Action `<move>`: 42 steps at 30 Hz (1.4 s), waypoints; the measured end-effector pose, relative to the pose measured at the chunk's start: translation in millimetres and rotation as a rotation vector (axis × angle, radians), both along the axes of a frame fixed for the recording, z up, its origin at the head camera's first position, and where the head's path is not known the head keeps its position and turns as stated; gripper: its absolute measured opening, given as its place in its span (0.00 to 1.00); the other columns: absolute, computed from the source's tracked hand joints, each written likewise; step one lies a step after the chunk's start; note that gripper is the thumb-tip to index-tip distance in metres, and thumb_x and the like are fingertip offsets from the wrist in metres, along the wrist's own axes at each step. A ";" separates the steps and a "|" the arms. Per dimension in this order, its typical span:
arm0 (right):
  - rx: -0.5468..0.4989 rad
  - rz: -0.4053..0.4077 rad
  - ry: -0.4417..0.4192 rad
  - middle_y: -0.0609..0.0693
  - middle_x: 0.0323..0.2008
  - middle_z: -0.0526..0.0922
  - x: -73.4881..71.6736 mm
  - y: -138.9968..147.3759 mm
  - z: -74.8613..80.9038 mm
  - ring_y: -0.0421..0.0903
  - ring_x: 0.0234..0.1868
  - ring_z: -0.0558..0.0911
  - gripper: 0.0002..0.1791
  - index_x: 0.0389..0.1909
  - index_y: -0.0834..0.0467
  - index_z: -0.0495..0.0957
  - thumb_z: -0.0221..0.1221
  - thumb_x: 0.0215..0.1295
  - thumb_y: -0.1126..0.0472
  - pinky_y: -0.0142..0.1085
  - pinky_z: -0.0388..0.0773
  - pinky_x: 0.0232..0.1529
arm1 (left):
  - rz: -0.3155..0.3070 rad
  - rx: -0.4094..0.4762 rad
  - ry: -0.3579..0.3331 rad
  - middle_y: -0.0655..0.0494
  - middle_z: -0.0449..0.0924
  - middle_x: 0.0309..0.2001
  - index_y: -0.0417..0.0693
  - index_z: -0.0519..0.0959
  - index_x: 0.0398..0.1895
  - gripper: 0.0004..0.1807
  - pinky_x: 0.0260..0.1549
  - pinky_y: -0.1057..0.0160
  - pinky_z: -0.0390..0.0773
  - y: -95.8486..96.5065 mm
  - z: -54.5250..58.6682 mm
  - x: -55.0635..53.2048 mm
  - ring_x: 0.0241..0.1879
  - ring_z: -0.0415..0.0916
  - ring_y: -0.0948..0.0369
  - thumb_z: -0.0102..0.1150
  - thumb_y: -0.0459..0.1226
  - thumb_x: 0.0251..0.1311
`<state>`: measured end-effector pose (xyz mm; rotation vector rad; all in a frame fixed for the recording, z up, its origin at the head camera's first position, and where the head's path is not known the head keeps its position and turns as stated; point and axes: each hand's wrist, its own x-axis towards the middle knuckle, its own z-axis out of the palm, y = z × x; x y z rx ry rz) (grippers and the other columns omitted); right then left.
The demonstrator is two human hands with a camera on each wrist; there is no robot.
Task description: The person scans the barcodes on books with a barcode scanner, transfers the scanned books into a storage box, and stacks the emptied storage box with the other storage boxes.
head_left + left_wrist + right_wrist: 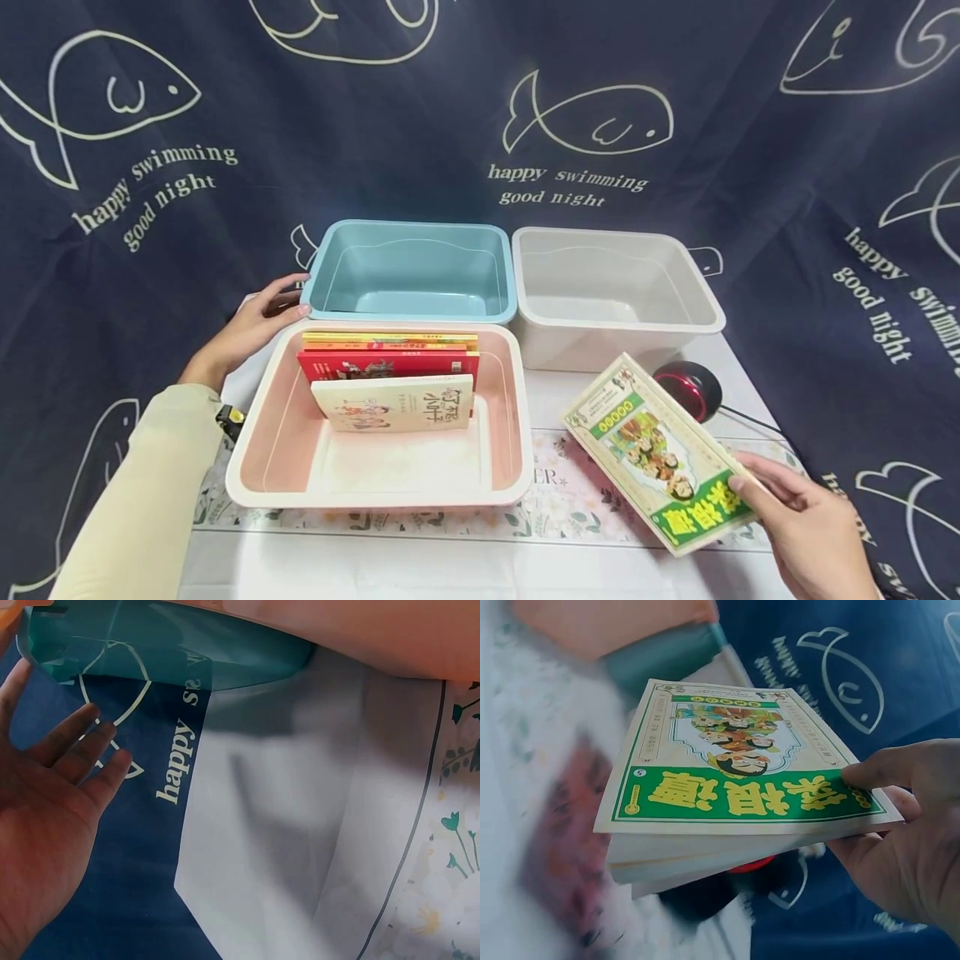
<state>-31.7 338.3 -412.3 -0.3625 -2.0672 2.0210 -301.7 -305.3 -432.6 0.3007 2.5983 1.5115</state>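
Note:
My right hand (813,525) grips a paperback book (660,462) by its lower right side, thumb on the cover and fingers beneath. In the right wrist view the book (735,772) shows a green band with yellow characters and a cartoon picture. My left hand (262,315) touches the left rim of the blue bin (412,271); its fingers look fairly straight in the left wrist view. In front, the pink bin (375,498) holds several upright books, among them a white one (397,403) and a red one (390,362).
A light grey bin (615,333) stands to the right of the blue one. Near it sits a round black device (690,390) with a red glow and a cable. A floral strip (555,500) crosses the white table. Dark fish-print fabric (420,133) hangs behind.

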 end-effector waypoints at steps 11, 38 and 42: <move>0.364 -0.160 -0.393 0.25 0.28 0.85 22.4 9.3 -26.6 0.26 0.31 0.83 0.09 0.36 0.38 0.89 0.71 0.64 0.59 0.25 0.80 0.29 | -0.027 0.011 0.014 0.35 0.60 0.74 0.57 0.54 0.80 0.37 0.65 0.33 0.61 2.9 2.4 1.9 0.71 0.59 0.38 0.57 0.45 0.73; -0.036 0.157 0.365 0.57 0.40 0.89 -73.2 -23.7 80.3 0.44 0.40 0.88 0.14 0.47 0.75 0.81 0.56 0.63 0.85 0.31 0.82 0.43 | -0.010 0.024 0.001 0.37 0.61 0.74 0.58 0.56 0.79 0.36 0.65 0.35 0.61 0.5 1.7 3.3 0.71 0.60 0.40 0.58 0.45 0.72; -0.046 0.207 0.377 0.57 0.40 0.89 -97.1 -34.4 98.1 0.44 0.41 0.88 0.14 0.46 0.74 0.82 0.56 0.63 0.85 0.31 0.82 0.45 | -0.011 0.024 -0.002 0.37 0.61 0.74 0.59 0.56 0.79 0.36 0.66 0.35 0.61 0.7 2.2 3.2 0.71 0.60 0.40 0.58 0.46 0.72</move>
